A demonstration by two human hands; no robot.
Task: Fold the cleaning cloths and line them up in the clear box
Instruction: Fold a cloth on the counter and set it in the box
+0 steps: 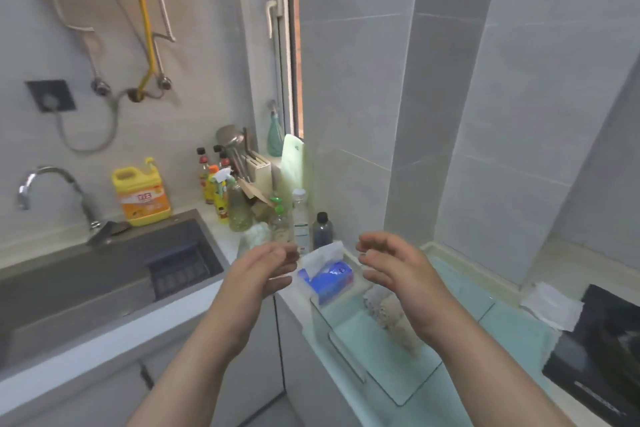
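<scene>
A clear box [349, 354] stands on the counter below my hands, on a pale green mat [512, 329]. Inside it lies a crumpled beige and grey cloth [389, 314], partly hidden by my right wrist. Another pale cloth [254, 236] lies bunched on the counter behind my left hand. My left hand [263, 270] and my right hand [391, 263] hover above the far end of the box, palms facing each other, fingers loosely curved, holding nothing.
A blue tissue pack [329, 276] sits between my hands. Bottles [322, 229] and a knife block [258, 168] crowd the corner. A sink [104, 274] lies to the left, a black stove [602, 350] at right, a white folded paper [552, 305] beside it.
</scene>
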